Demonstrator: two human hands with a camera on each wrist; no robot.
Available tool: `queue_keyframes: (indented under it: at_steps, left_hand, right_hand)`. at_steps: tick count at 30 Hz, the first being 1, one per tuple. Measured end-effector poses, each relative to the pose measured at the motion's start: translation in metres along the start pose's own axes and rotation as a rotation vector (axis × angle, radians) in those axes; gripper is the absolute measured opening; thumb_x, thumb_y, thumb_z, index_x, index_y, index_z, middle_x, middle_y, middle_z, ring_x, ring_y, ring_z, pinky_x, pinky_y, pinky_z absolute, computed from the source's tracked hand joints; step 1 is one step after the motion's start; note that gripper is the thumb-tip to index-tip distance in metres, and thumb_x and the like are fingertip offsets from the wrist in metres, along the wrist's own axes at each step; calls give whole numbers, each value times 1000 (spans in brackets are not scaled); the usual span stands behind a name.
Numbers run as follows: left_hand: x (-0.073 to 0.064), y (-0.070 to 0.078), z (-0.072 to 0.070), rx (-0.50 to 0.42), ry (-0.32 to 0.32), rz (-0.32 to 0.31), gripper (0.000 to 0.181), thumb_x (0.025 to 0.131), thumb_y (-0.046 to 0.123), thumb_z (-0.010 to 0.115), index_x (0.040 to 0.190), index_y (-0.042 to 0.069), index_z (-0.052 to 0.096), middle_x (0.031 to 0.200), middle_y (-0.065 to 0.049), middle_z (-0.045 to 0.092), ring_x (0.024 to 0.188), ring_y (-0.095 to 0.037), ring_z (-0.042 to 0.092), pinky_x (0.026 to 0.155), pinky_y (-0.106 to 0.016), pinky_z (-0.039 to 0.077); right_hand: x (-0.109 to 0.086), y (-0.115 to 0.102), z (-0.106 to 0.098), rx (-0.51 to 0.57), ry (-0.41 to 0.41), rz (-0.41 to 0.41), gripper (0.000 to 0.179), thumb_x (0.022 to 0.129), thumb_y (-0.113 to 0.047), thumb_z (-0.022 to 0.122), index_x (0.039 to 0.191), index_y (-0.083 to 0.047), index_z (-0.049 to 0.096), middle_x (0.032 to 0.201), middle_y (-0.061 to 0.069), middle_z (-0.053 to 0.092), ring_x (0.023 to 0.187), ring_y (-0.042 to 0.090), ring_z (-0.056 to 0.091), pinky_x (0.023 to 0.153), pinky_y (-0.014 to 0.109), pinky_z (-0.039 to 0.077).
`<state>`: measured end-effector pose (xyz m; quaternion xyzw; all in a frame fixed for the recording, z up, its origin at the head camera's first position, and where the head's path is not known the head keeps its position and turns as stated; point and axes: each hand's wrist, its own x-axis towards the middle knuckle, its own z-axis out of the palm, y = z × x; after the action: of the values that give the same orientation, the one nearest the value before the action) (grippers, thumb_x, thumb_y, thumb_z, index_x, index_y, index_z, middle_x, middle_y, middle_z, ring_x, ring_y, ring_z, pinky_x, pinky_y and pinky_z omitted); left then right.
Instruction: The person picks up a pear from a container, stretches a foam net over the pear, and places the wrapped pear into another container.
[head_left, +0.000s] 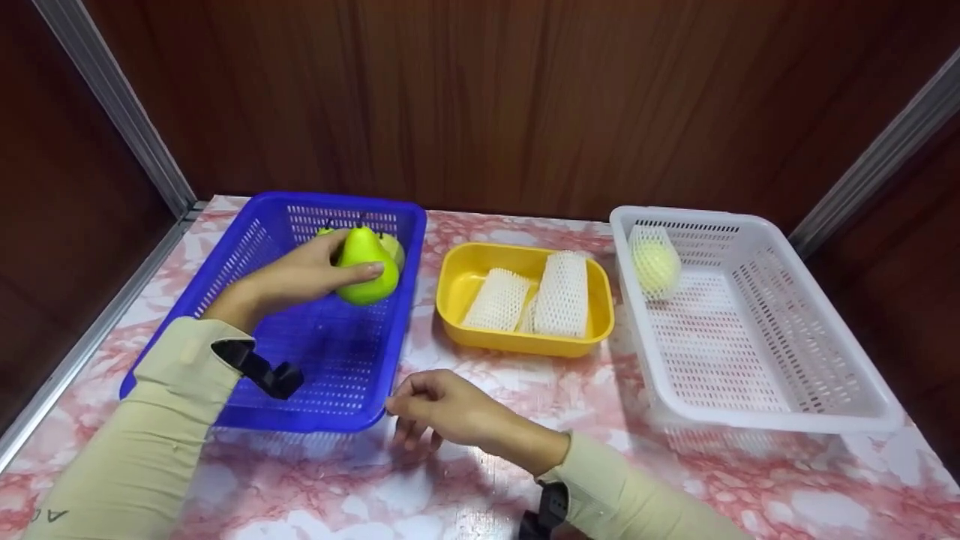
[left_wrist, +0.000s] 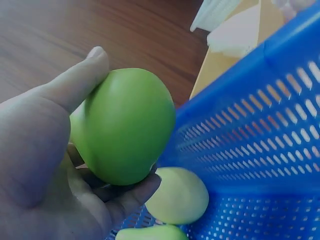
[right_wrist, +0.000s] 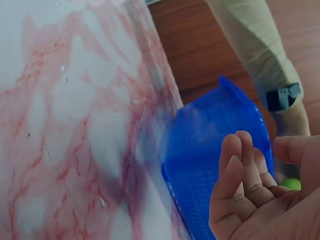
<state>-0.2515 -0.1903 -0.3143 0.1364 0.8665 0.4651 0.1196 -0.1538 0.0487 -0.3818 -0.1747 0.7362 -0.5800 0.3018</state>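
My left hand (head_left: 304, 270) grips a green pear (head_left: 367, 270) above the far right corner of a blue basket (head_left: 322, 420). The left wrist view shows thumb and fingers curled round the pear (left_wrist: 127, 125), its broad end toward the camera. Below it in the basket lie more pears: a paler one (left_wrist: 180, 196) and part of a green one (left_wrist: 150, 233). Near the basket's front right corner hovers my right hand (head_left: 446, 409), fingers loosely bent and holding nothing; the right wrist view shows a gap between thumb and fingers.
Right of the blue basket stands a yellow bin (head_left: 525, 343) with white foam net sleeves (head_left: 562, 296). Farther right, a white basket (head_left: 780, 420) holds a net-wrapped pear (head_left: 656, 266) in its far left corner. A brown wood-grain panel (head_left: 510, 105) rises behind the marbled table (head_left: 525, 405).
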Motion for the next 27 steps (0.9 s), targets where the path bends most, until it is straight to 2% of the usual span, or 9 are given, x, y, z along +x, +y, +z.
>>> queue_keyframes:
  at_steps: [4, 8, 11, 14, 18, 23, 27]
  left_hand:
    - [-5, 6, 6, 14, 8, 54, 57, 102, 35, 63, 142, -3, 46, 123, -18, 60, 110, -28, 55, 98, -37, 46]
    - [-12, 12, 14, 24, -1, 81, 55, 104, 36, 58, 143, -2, 46, 126, -18, 61, 113, -29, 56, 106, -43, 43]
    - [-18, 19, 23, 25, -5, 70, 62, 105, 39, 55, 150, -1, 39, 133, -20, 58, 120, -31, 55, 112, -48, 40]
    - [-23, 27, 33, 38, 16, 66, 73, 105, 40, 55, 156, -3, 26, 146, -24, 48, 129, -34, 51, 118, -49, 33]
    - [-29, 38, 49, 35, 72, 67, 82, 104, 39, 58, 159, -5, 16, 154, -28, 39, 135, -37, 47, 121, -49, 29]
    - [-35, 51, 70, 6, 127, 73, 80, 100, 39, 65, 156, -3, 27, 136, -24, 55, 122, -35, 57, 111, -48, 44]
    - [-39, 59, 87, -30, 162, 95, 73, 99, 37, 68, 152, 0, 35, 126, -20, 60, 114, -33, 61, 103, -48, 50]
  right_hand:
    - [-4, -1, -11, -19, 19, -37, 14, 99, -13, 63, 96, 0, 66, 75, 2, 70, 62, 12, 64, 53, 24, 47]
    - [-9, -4, -24, -34, 52, -112, 10, 97, -7, 60, 102, 0, 64, 82, 4, 71, 66, 12, 66, 54, 24, 49]
    - [-15, -9, -34, -36, 99, -195, 16, 95, -4, 59, 110, 3, 61, 92, 8, 70, 71, 15, 67, 55, 22, 50]
    - [-22, -15, -42, -37, 162, -281, 26, 94, -5, 63, 118, 4, 57, 105, 13, 67, 80, 21, 67, 57, 23, 51]
    - [-33, -23, -50, -46, 229, -363, 39, 94, -5, 67, 130, 2, 52, 126, 17, 59, 97, 27, 65, 70, 29, 56]
    - [-44, -29, -56, -118, 276, -443, 62, 94, -9, 74, 147, -4, 43, 148, 14, 46, 118, 27, 62, 90, 36, 58]
    - [-48, -27, -57, -200, 316, -479, 74, 94, -12, 75, 156, -7, 35, 158, 13, 38, 124, 27, 60, 90, 36, 58]
